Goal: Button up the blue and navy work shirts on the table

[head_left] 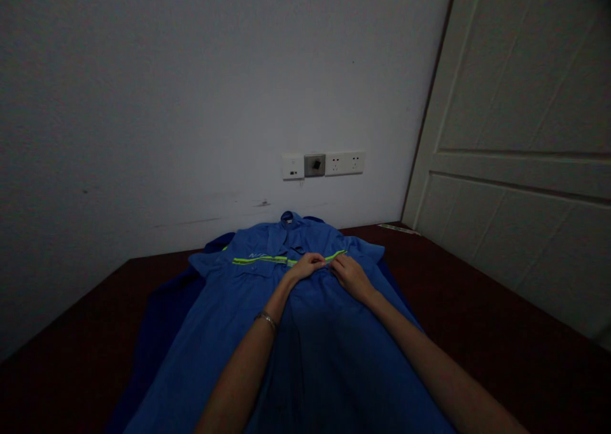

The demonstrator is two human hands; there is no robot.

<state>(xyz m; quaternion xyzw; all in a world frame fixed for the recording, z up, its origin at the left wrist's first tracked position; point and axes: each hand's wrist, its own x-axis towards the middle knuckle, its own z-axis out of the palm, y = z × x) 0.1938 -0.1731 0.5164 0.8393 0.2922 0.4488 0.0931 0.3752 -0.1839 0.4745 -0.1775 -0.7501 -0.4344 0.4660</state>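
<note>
A blue short-sleeved work garment (248, 313) lies spread out with its collar toward the wall. Across its chest runs a yellow-green reflective strip (260, 260), with pale lettering just above it on the left. My left hand (308, 266) is closed at the chest, fingertips pinching the cloth by the strip. Close to its right, my right hand (348, 275) is also closed on the cloth along the strip. The small bit of fabric between the fingertips is too dark to make out. A bracelet (266, 320) circles my left wrist.
Darker blue clothing (165, 319) lies beneath the garment and shows at its sides. Dark reddish-brown surface (453, 294) extends on both sides. A white wall with sockets (344, 163) stands behind, and a white panelled door (515, 211) borders the right. A thin strip (398, 229) lies near the corner.
</note>
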